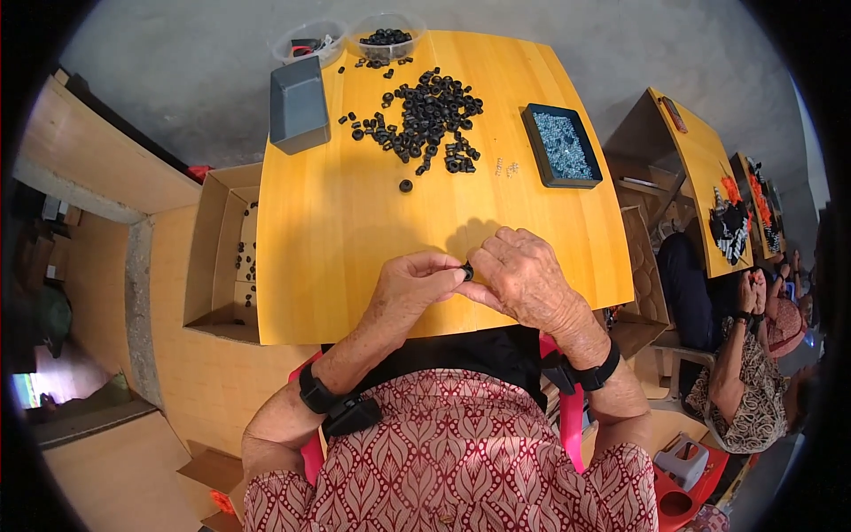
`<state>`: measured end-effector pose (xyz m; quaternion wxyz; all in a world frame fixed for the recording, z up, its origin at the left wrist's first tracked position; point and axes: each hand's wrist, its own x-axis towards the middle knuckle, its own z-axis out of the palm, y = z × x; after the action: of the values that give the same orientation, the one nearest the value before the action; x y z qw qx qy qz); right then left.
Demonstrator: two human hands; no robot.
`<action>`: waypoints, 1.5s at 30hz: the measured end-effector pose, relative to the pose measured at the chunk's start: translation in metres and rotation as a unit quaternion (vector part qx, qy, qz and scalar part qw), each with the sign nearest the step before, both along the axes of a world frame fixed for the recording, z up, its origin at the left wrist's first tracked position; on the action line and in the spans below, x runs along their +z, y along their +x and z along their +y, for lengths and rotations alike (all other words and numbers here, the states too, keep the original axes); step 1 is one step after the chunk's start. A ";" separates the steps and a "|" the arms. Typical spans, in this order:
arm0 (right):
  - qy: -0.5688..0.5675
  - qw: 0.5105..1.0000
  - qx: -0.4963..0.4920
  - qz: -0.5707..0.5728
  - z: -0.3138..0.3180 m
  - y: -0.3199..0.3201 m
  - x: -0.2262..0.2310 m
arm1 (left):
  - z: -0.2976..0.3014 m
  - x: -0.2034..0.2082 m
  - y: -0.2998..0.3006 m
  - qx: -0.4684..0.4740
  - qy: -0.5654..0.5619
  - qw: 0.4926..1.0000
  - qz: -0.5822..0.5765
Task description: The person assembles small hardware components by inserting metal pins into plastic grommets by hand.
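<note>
Over the near part of the yellow table (328,239), my two hands meet around one small round black part (467,273). My left hand (417,282) pinches it between thumb and fingertips. From the other side my right hand (517,273) closes on the same part, its fingers curled so that their tips are partly hidden. Farther off lies a loose heap of similar black parts (430,111), with a single one (406,186) nearer to me. Several small metal pieces (507,168) rest to the right of the heap.
A black tray of small silvery pieces (565,144) sits at the right. At the far left stand a dark grey bin (300,111) and two clear tubs, one holding black parts (386,37). A cardboard box (213,257) adjoins the table's left edge. Other people work at tables on the right.
</note>
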<state>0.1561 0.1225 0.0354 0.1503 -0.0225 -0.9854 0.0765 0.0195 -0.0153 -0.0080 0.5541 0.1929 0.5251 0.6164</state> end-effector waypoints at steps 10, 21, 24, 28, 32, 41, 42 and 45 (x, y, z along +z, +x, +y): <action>0.015 1.000 0.016 0.010 0.005 0.001 -0.006 | -0.002 0.002 0.000 0.006 -0.003 1.000 -0.001; 0.009 0.999 0.033 -0.001 0.003 0.004 -0.002 | -0.004 -0.002 -0.001 -0.059 0.006 0.996 0.072; -0.006 0.999 0.034 0.002 0.005 0.005 -0.006 | -0.003 -0.001 0.000 -0.053 0.005 0.996 0.076; -0.006 0.999 0.012 -0.034 0.002 0.006 -0.002 | 0.002 -0.002 -0.004 -0.070 0.028 0.994 0.081; -0.021 0.999 -0.028 0.018 -0.006 0.004 -0.003 | 0.018 0.003 0.004 0.014 0.066 0.997 0.045; -0.105 0.993 0.036 0.044 -0.018 0.000 -0.038 | 0.020 0.000 0.031 -0.001 0.103 0.988 0.114; -0.111 0.992 0.043 0.041 -0.019 0.001 -0.040 | 0.020 -0.001 0.034 0.015 0.097 0.989 0.111; -0.105 0.991 0.055 0.065 -0.013 0.001 -0.040 | 0.025 0.003 0.038 0.033 0.086 0.989 0.115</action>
<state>0.1570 0.1091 -0.0043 0.2062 0.0212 -0.9598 0.1892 0.0573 0.0097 -0.0048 0.4511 0.2920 0.5361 0.6510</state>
